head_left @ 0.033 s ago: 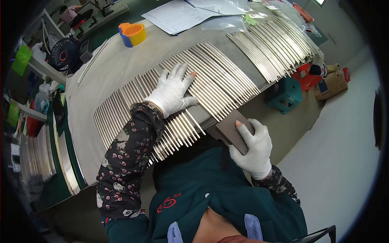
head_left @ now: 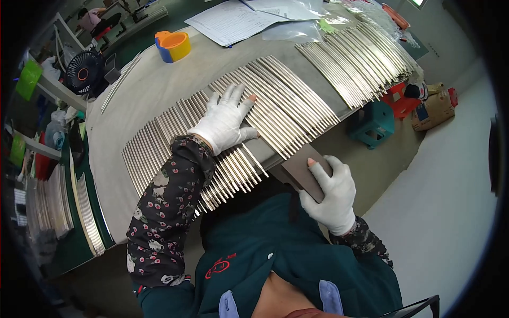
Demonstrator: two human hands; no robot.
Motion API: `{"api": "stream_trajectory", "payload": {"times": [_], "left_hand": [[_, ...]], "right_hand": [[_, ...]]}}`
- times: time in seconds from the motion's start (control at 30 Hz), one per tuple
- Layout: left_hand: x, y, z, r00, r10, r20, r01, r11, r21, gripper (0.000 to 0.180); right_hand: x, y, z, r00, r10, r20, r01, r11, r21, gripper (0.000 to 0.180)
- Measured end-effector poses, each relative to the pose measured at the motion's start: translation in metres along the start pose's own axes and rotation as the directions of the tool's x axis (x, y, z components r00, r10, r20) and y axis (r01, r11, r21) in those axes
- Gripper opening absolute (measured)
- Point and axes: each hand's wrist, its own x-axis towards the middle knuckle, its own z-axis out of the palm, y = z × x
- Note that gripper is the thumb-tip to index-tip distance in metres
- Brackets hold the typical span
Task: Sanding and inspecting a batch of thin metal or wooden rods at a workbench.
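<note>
Long thin shiny metal rods [head_left: 289,100] lie side by side in a wide row across the grey table. My left hand [head_left: 222,119], in a white glove with some fingertips bare, rests flat on the rods with its fingers spread. Beneath it, the near ends of several rods jut past the table's front edge at uneven lengths. At that edge, to the right of these ends, my right hand [head_left: 334,193] grips a flat grey-brown rectangular block [head_left: 305,169], its thumb on the upper face. The fingers under the block are hidden.
A second group of rods [head_left: 360,63] lies at the far right. Papers [head_left: 233,24], clear plastic bags [head_left: 291,31] and a yellow, orange and blue tape dispenser [head_left: 173,46] are at the back. A black fan [head_left: 85,71] stands left; a teal stool [head_left: 374,124] is below the table's right side.
</note>
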Motion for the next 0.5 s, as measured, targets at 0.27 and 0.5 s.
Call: {"api": "stream_trajectory", "payload": {"times": [0.27, 0.5], "left_hand": [[-0.018, -0.002, -0.011, 0.983, 0.112, -0.142, -0.114, 0.994, -0.004, 0.079], [-0.027, -0.010, 0.005, 0.997, -0.067, -0.029, 0.071, 0.983, 0.171, 0.085]], "right_hand": [[-0.013, 0.015, -0.011, 0.998, 0.032, 0.055, -0.033, 0.999, 0.021, 0.058], [-0.003, 0.007, -0.011, 0.998, -0.066, -0.001, 0.065, 0.991, 0.116, 0.065]]}}
